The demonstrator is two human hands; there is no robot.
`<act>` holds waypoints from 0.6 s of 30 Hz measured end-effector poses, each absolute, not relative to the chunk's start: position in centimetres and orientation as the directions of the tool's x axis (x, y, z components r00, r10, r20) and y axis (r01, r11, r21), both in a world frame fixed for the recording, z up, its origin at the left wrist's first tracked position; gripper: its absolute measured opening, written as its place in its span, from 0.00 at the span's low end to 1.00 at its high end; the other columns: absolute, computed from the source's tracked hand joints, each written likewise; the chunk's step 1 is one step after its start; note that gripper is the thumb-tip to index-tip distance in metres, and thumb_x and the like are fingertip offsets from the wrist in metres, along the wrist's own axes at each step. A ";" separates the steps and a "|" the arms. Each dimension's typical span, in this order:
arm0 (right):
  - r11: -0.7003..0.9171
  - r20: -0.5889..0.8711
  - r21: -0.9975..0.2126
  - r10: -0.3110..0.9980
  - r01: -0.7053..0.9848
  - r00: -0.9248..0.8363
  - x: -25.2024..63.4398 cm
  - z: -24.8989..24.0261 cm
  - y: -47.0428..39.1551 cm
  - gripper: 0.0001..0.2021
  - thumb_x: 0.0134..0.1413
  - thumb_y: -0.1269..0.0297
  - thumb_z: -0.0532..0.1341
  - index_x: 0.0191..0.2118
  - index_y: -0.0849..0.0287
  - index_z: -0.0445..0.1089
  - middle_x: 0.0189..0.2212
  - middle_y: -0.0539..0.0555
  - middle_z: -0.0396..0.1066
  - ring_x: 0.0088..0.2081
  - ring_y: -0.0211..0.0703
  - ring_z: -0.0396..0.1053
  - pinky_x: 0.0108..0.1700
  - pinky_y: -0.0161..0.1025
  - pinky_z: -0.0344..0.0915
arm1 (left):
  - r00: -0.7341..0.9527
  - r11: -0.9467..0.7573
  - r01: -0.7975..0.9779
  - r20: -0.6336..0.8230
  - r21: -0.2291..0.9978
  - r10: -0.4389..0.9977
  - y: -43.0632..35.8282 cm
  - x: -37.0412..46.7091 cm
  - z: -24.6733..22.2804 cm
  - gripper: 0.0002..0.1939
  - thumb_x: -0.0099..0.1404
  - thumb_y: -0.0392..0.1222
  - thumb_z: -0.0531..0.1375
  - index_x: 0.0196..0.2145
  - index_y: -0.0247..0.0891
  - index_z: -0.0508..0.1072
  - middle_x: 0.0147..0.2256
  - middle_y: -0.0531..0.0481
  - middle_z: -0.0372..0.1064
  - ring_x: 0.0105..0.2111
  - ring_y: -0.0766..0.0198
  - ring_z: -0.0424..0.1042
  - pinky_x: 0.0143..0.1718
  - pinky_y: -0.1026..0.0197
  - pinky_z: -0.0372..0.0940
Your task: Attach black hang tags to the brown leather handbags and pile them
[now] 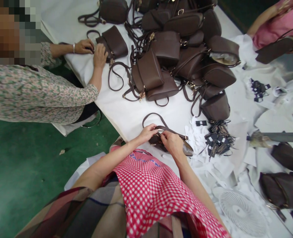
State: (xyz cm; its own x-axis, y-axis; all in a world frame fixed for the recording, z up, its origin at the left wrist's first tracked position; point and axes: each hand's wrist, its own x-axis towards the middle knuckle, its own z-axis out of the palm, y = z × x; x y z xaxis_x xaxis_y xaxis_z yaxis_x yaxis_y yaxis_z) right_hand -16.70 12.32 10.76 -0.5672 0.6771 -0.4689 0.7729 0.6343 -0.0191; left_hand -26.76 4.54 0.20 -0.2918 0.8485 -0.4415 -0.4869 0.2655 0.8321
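Observation:
Close to my body, at the table's near edge, lies a dark brown handbag (156, 140) with its strap (158, 115) looped out above it. My left hand (148, 133) pinches the strap side of this bag, fingers closed. Beside it my right hand (172, 142) is also closed, its fingertips on the bag near the other hand. Whatever small part sits between the fingertips is hidden. At the bag's right end an opening shows pale lining or filling. Black hang tags (219, 138) lie in a heap just right of my right hand.
A large pile of brown handbags (166, 49) covers the table's far side. At left, a co-worker's hands (100, 56) touch another bag (114, 41). A person in pink (280, 23) stands far right. White paper scraps, a fan (243, 211) and more bags (282, 190) lie right.

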 end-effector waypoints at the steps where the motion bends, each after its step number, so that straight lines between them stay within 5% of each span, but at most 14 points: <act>1: 0.638 -0.467 -0.007 0.679 0.770 -0.566 -16.9 10.8 12.3 0.16 0.62 0.58 0.52 0.40 0.54 0.76 0.34 0.57 0.77 0.36 0.46 0.73 0.32 0.35 0.58 | -0.292 0.258 -0.494 -0.437 0.831 0.851 4.5 -26.7 0.3 0.10 0.58 0.35 0.57 0.39 0.35 0.70 0.30 0.56 0.67 0.30 0.70 0.65 0.32 0.68 0.59; 6: 0.641 -0.477 0.039 0.686 0.767 -0.550 -17.3 10.9 12.2 0.16 0.62 0.57 0.52 0.40 0.54 0.76 0.34 0.58 0.77 0.37 0.47 0.74 0.34 0.35 0.61 | -0.276 0.217 -0.543 -0.417 0.811 0.866 4.3 -26.8 0.8 0.10 0.58 0.33 0.56 0.39 0.35 0.68 0.31 0.55 0.68 0.30 0.70 0.66 0.32 0.67 0.59; 12: 0.643 -0.453 0.083 0.705 0.762 -0.546 -17.4 10.8 11.6 0.16 0.63 0.55 0.52 0.43 0.53 0.75 0.33 0.58 0.77 0.35 0.46 0.74 0.35 0.35 0.62 | -0.268 0.146 -0.604 -0.372 0.784 0.889 4.1 -26.5 0.2 0.22 0.45 0.20 0.55 0.39 0.34 0.67 0.32 0.55 0.69 0.33 0.70 0.69 0.38 0.66 0.61; 18: 0.708 -0.443 0.117 0.665 0.696 -0.601 -17.1 10.3 10.9 0.16 0.64 0.58 0.50 0.42 0.56 0.74 0.32 0.60 0.76 0.34 0.47 0.75 0.34 0.36 0.62 | -0.341 0.132 -0.543 -0.362 0.829 0.867 4.1 -25.5 -0.1 0.18 0.47 0.21 0.55 0.36 0.34 0.69 0.31 0.55 0.70 0.31 0.70 0.69 0.37 0.66 0.62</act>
